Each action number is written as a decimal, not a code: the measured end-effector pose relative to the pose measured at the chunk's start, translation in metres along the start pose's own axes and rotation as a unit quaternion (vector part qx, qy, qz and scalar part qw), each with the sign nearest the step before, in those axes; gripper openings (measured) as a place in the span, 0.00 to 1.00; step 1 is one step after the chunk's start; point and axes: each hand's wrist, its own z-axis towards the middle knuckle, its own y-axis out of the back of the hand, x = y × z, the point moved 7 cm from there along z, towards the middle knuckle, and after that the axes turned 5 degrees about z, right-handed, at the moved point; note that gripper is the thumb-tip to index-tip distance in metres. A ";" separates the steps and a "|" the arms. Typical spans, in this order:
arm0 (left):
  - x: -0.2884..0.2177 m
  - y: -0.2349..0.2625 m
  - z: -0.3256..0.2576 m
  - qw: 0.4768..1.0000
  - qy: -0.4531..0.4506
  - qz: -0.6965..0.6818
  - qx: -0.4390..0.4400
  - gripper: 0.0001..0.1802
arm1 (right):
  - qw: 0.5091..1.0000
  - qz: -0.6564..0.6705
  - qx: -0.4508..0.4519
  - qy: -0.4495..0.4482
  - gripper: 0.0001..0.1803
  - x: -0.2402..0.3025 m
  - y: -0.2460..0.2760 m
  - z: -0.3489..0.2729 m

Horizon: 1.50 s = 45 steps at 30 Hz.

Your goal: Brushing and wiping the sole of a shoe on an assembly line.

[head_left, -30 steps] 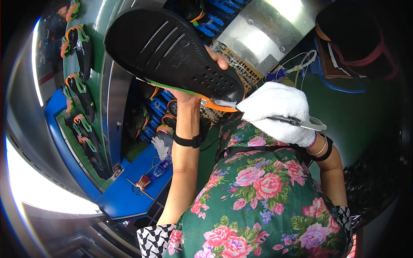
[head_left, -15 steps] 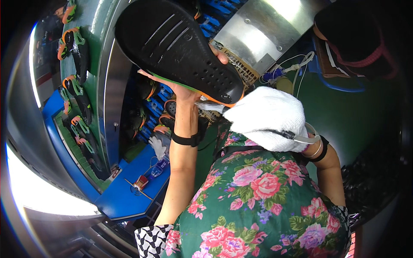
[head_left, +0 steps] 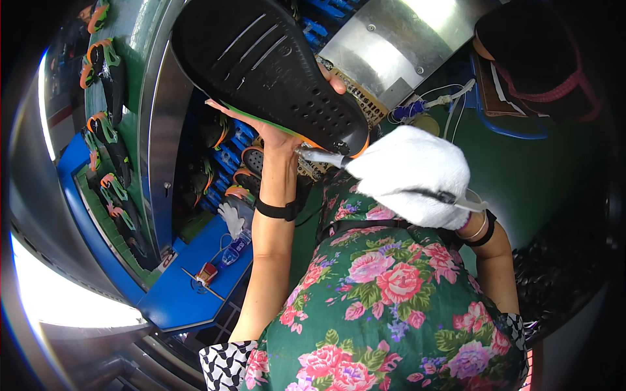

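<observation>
My bare left hand [head_left: 279,135] supports a large black sandal [head_left: 261,68] at the upper middle. Its broad, slotted end points up and left; rows of small holes mark its narrower end, and orange and green show along its lower edge. My fingers wrap behind it, fingertips showing at its right side. Closed in a white knit glove, my right hand [head_left: 414,176] grips a brush [head_left: 319,156] with a dark neck and pale tip. That tip lies just below the sandal's orange edge, close to my left wrist; whether it touches the sandal I cannot tell.
Left, a green conveyor belt [head_left: 145,72] carries several orange, green and black sandals [head_left: 104,62]. Below it, a blue ledge [head_left: 186,300] holds a bottle [head_left: 236,249], a white glove [head_left: 231,219] and a small red object [head_left: 207,274]. A metal panel [head_left: 385,49] and cables lie beyond.
The sandal is slightly higher in view, held at nearly the same tilt. My gloved right hand has shifted slightly right with the brush. Both grips stay the same.
</observation>
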 end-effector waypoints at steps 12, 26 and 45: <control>-0.002 -0.022 0.008 0.998 -0.003 0.054 0.037 0.68 | 0.998 -0.021 -0.010 -0.056 0.09 -0.013 0.013 -0.010; 0.002 -0.027 0.020 0.995 0.001 0.053 0.086 0.59 | 0.998 0.043 -0.022 -0.027 0.11 -0.016 0.017 -0.012; 0.014 -0.027 0.024 0.992 0.115 -0.006 0.042 0.61 | 1.000 -0.008 -0.018 -0.008 0.08 -0.010 0.034 0.003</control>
